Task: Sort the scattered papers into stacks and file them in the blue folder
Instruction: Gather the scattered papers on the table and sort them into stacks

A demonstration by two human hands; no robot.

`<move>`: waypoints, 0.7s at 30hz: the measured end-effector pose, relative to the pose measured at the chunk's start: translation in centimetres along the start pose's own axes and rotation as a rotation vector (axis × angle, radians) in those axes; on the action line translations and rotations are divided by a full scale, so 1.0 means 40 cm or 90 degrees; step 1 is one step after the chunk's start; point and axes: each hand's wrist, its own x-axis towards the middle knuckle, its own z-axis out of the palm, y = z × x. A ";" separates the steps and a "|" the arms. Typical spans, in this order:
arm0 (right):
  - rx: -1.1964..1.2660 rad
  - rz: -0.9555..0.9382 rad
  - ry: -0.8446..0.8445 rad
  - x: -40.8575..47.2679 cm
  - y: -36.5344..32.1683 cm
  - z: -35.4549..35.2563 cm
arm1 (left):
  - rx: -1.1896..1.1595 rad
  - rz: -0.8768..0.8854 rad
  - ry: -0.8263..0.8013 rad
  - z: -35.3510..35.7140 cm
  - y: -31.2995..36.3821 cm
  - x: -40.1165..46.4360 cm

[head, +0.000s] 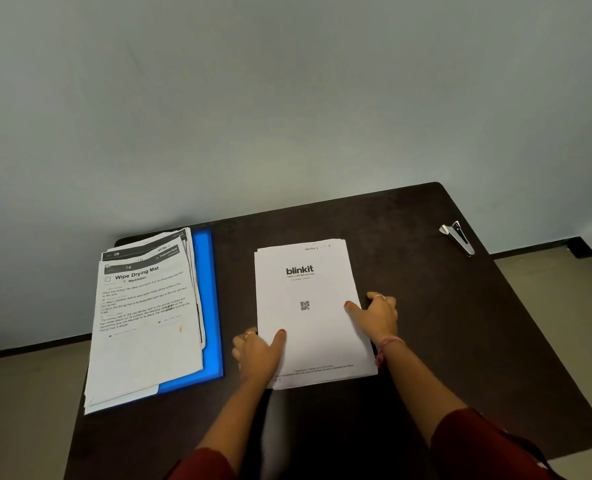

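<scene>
Blinkit stack (313, 313) of white sheets lay flat on dark table (460, 323), just right of blue folder (207, 299). Second printed stack (145, 317) rested on folder, hiding most of it. Left hand (258, 353) gripped stack's near-left edge, thumb on top, other fingers apparently tucked at the edge. Right hand (377, 315) gripped right edge likewise. Sheets looked light, floppy, prone to sliding apart; best taken by both long edges, squeezed together. Stapler (459, 237) sat far right of folder.

Dim, even light; wide-angle bending at edges; soft, slightly blurred fine print.
</scene>
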 end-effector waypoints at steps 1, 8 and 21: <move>0.008 -0.004 -0.010 0.003 -0.001 0.000 | -0.021 -0.008 0.000 0.002 0.016 0.003; -0.097 -0.034 -0.042 0.003 -0.012 0.013 | -0.063 -0.120 0.039 0.048 0.072 0.030; -0.145 -0.090 -0.144 0.011 0.006 -0.023 | -0.097 -0.149 0.011 0.070 0.069 0.050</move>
